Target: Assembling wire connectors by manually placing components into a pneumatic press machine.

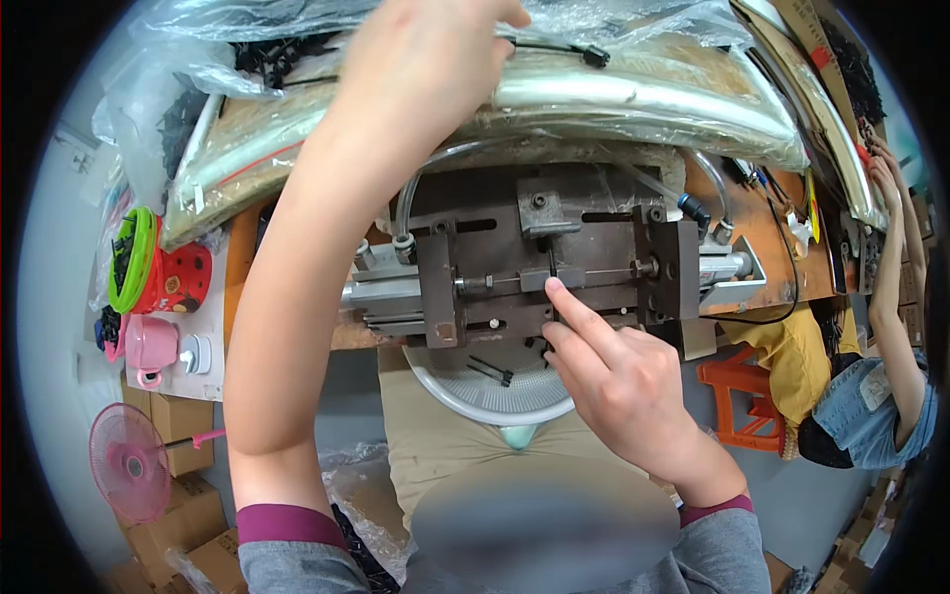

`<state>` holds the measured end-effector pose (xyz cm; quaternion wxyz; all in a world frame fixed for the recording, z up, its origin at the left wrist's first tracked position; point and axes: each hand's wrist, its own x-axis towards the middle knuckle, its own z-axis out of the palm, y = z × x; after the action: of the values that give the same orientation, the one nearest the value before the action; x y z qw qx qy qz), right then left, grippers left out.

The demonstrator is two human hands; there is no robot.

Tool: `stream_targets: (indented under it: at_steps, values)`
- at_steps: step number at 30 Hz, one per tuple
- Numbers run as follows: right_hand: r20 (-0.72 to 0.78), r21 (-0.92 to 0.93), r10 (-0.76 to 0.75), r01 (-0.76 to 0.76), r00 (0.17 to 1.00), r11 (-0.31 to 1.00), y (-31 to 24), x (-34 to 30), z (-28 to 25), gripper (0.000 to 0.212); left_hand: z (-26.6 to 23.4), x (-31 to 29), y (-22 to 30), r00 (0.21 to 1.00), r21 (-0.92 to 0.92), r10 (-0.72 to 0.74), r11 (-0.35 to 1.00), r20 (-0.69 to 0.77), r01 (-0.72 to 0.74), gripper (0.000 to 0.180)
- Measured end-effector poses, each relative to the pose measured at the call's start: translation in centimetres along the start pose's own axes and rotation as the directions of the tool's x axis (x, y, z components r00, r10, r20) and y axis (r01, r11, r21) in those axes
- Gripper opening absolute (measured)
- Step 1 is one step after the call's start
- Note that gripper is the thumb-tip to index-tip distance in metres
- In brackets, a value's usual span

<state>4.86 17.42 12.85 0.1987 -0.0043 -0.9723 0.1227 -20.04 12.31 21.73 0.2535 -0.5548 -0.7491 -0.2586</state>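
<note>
Just beyond the index fingertip of the right hand (625,384), the thin black strip (552,259) looks light and bendy, best pinched mid-length; whether that hand or the left hand (427,51) grips anything, I cannot tell.

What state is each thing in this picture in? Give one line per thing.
Left hand: extended forward, partly cut off; grip unclear
Right hand: touching the small metal block
White basin: holding a few black parts
Clear tube: connected to a fitting
Plastic sheet: crumpled
Pink fan: spinning or still, unclear
Orange stool: partly hidden
</note>
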Motion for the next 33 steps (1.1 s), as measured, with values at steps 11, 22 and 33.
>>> stream_targets:
  at_steps: [11,22,33]
  values:
    - [-0.522,0.14,0.058,0.018,0.851,0.99,5.5,6.9,-4.6,0.016,-1.2,-1.0,1.1,0.999,-0.062,0.032,0.998,0.016,-0.031,0.015]
    - [-0.217,0.116,-0.337,0.367,0.916,0.923,8.7,14.7,-3.9,0.029,-2.1,-5.4,3.2,0.99,-0.403,-0.122,0.904,0.074,0.142,0.014]
    - [-0.324,0.022,-0.343,0.37,0.881,0.929,7.1,12.6,-4.2,0.025,-1.5,-6.9,3.3,0.99,-0.575,-0.106,0.806,0.089,0.138,0.024]
